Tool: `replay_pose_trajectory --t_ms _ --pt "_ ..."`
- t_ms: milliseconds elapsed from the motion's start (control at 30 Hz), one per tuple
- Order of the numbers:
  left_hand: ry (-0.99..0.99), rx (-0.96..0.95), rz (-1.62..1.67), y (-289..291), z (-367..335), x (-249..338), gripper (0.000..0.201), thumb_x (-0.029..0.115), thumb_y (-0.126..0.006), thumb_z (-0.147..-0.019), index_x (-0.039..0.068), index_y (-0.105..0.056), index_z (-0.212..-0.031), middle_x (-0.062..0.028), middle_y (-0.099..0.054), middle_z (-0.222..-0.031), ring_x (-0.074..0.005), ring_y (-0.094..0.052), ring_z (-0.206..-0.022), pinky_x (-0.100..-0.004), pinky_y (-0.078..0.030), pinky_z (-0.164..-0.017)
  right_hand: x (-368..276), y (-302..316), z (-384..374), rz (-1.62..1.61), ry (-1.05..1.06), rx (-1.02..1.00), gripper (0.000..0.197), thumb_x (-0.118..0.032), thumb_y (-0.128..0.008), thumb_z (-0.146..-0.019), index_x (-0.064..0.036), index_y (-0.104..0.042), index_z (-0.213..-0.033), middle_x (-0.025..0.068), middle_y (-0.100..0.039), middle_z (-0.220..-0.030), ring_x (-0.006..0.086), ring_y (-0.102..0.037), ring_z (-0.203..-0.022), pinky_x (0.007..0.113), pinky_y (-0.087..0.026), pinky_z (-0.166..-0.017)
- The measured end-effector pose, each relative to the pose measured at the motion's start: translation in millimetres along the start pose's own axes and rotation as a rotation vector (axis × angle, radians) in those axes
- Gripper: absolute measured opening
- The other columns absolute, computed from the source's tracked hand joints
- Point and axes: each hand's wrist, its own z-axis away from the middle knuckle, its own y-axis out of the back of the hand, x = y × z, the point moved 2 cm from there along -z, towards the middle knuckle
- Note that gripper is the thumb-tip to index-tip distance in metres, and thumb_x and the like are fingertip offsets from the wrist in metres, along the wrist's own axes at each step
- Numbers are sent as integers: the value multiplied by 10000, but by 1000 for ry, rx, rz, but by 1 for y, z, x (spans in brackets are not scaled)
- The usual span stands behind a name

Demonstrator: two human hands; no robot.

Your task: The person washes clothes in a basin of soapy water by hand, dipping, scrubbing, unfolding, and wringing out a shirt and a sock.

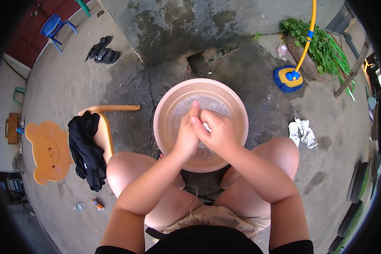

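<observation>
Both my hands are pressed together above a round pink plastic basin (161,95) that stands between my knees. Soapy, cloudy water (220,108) with patches of foam lies in it. My left hand (189,131) is closed against the right, its thumb pointing up and away from me. Curled in a fist, my right hand (219,130) bears on the left palm. A small white bit (206,127) peeks out at the right hand's fingers; most of it is hidden, and its kind cannot be made out.
Left of me, black clothing (86,146) hangs over an orange bear-shaped chair (48,152). White patterned socks (302,132) lie on the concrete at right. Beyond are a blue-and-yellow mop (288,78), black sandals (102,51) and a concrete wall (224,21). A bottle (79,206) and a can (98,204) lie lower left.
</observation>
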Motion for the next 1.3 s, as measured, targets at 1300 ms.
replay_pose_trajectory --t_ms 1300 --pt "131 -12 76 19 16 20 373 418 -446 -969 93 -576 -840 4 -546 -732 -77 -508 -668 -233 -387 -605 -15 22 -3 -60 122 -218 207 -101 -704 -766 -81 -577 -928 31 -577 -819 148 -559 -708 278 -469 -633"
